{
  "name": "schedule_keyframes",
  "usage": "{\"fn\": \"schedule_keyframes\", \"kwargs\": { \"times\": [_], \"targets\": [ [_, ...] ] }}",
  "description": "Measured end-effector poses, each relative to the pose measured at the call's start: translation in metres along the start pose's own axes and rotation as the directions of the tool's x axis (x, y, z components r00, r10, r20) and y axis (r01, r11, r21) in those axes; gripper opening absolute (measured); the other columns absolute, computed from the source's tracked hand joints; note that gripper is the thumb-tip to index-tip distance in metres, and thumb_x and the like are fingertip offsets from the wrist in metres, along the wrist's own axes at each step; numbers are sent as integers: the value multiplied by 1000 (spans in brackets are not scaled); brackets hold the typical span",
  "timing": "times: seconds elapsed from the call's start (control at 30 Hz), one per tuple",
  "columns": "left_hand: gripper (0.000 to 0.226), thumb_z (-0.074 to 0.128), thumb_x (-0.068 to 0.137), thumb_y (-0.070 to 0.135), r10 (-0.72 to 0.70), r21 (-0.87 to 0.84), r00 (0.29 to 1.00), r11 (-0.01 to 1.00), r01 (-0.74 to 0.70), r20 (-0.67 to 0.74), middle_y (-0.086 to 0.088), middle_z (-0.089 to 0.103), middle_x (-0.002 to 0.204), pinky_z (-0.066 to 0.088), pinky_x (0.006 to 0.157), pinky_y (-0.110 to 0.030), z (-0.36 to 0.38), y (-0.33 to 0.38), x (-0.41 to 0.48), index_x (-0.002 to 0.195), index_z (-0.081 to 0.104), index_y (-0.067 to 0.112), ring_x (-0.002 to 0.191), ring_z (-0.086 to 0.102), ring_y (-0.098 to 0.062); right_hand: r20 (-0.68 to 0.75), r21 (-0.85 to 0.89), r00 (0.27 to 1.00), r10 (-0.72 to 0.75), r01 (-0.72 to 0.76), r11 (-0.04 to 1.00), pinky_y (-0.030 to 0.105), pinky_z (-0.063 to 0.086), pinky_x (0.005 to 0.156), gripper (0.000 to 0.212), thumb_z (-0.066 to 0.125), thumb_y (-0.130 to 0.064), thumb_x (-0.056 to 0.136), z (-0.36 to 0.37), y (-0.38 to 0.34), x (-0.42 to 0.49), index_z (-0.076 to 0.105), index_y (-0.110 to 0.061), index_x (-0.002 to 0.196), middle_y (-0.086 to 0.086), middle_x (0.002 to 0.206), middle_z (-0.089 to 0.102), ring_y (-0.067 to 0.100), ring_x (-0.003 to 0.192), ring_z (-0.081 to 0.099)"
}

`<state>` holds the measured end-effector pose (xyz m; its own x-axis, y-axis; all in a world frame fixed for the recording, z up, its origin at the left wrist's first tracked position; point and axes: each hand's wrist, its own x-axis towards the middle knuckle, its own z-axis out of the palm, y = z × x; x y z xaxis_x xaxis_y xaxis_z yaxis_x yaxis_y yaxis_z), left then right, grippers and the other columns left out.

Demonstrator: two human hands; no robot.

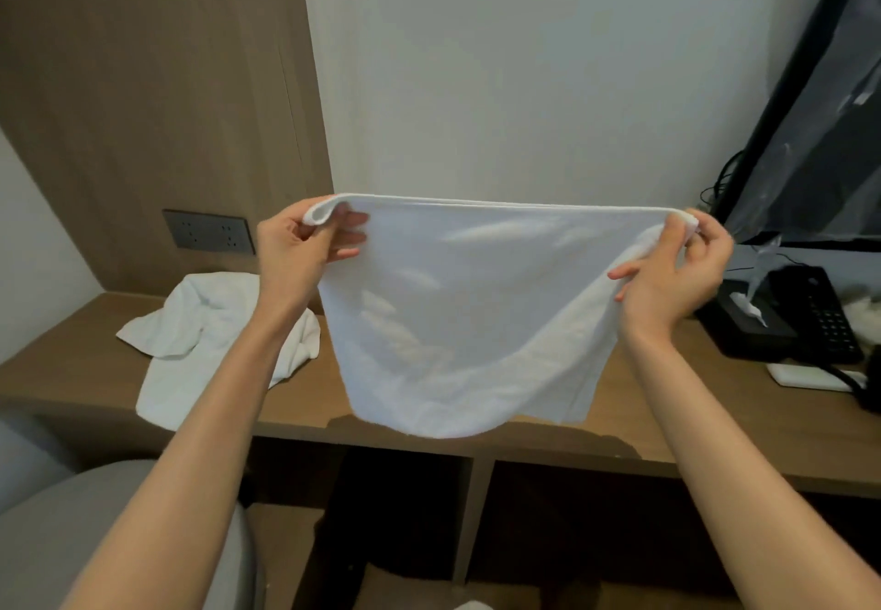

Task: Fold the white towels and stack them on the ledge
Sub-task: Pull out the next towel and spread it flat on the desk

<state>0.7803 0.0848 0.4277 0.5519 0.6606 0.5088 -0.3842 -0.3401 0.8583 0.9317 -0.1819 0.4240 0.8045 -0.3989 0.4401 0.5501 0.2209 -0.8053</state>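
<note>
Both hands are raised over the work: the left hand (305, 247) pinches one top corner of a thin white terry-cloth towel (457, 314) between thumb and curled fingers, and the right hand (677, 271) pinches the opposite top corner the same way. Between the two hands the top hem is pulled nearly straight. The rest of the cloth hangs slack below them, its lower edge sagging in a curve over the front lip of the long brown wooden ledge (71, 371). Judging by that drape, the towel is light, soft and wholly limp. It will not keep a shape by itself, so it is best held by its corners or along a hem, with tension kept between the grips, and each fold will likely need pressing flat on the wood. Below and outward of the left hand, a second white towel, crumpled and unfolded (210, 323), lies on the ledge. Outward of the right hand stands a black desk telephone (820, 314)
</note>
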Motion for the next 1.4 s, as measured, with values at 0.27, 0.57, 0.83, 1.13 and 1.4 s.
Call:
{"fn": "schedule_keyframes", "kwargs": {
  "times": [0.27, 0.57, 0.83, 1.13, 1.4],
  "targets": [
    [27, 62, 93, 25, -513, 253, 859, 830, 497, -6, -12, 68, 68, 50, 43, -16, 1, -70, 5, 90, 65, -2, 41, 61, -6, 43, -304, 920, 389, -359, 882, 21, 40, 30, 22, 59, -21, 94, -13, 62, -5, 56, -7, 110, 17, 90, 67, 7, 34, 55],
    [30, 60, 94, 16, -690, 141, 724, 715, 685, -13, -16, 64, 81, 54, 56, -18, 30, -160, 5, 111, 61, -9, 55, 62, -13, 23, -472, 745, 667, -580, 664, 20, 47, 34, 21, 51, -10, 97, -29, 147, 4, 48, -4, 117, 3, 76, 56, 10, 39, 60],
    [32, 52, 98, 23, -749, 209, 659, 636, 743, -66, -17, 68, 108, 55, 77, -29, 70, -237, 53, 112, 61, -4, 79, 65, -19, 51, -524, 772, 634, -519, 675, 18, 53, 53, 21, 47, -9, 97, 10, 228, 50, 46, -1, 116, 2, 76, 55, 3, 41, 60],
    [32, 46, 101, 22, -826, 228, 534, 494, 839, -180, -16, 66, 115, 52, 69, -22, 121, -334, 106, 118, 56, -3, 71, 61, -11, 54, -692, 768, 638, -432, 578, 45, 53, 82, 20, 52, -14, 95, 55, 336, 97, 51, -4, 113, 7, 88, 61, 28, 74, 67],
    [30, 43, 102, 19, -846, 258, 477, 419, 871, -238, -21, 62, 120, 47, 44, -10, 146, -408, 139, 114, 58, -4, 38, 57, 3, 66, -765, 723, 688, -406, 500, 35, 50, 70, 19, 53, -16, 95, 78, 417, 121, 52, -6, 111, 8, 98, 58, 19, 63, 62]
  ]
}}
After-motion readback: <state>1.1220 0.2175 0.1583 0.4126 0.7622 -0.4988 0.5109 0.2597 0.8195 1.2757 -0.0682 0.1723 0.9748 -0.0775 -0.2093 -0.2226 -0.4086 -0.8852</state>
